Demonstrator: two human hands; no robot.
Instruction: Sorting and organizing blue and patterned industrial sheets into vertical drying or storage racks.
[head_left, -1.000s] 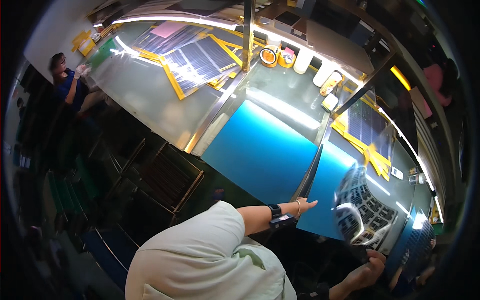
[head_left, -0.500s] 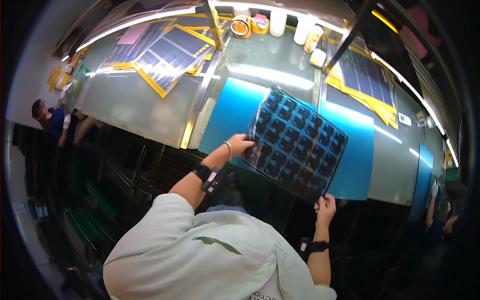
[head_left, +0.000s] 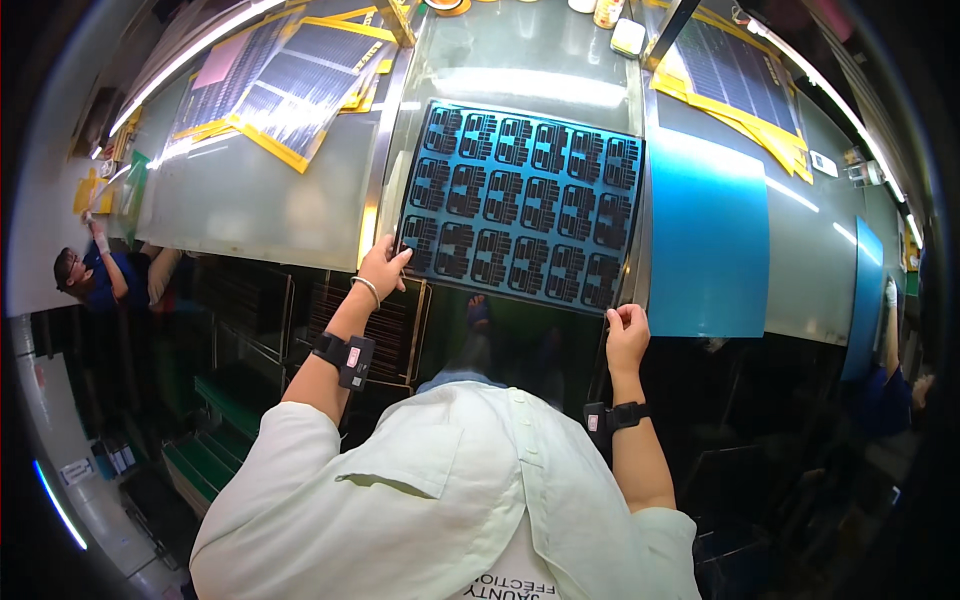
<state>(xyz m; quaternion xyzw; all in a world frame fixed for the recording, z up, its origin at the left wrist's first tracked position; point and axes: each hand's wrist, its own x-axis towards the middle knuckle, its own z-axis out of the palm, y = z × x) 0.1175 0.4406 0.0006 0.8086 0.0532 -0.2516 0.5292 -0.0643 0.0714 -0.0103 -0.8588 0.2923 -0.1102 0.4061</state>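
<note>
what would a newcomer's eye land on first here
Probably the black-patterned film in the middle, lying over blue, with the left hand and right hand at its near corners. Next might come the plain blue sheet to its right, then the yellow-edged sheets at the upper left.

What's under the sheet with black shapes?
Under the patterned film, a blue sheet shows through clear gaps. The black shapes hide parts of it; whatever lies beneath that is covered.
</note>
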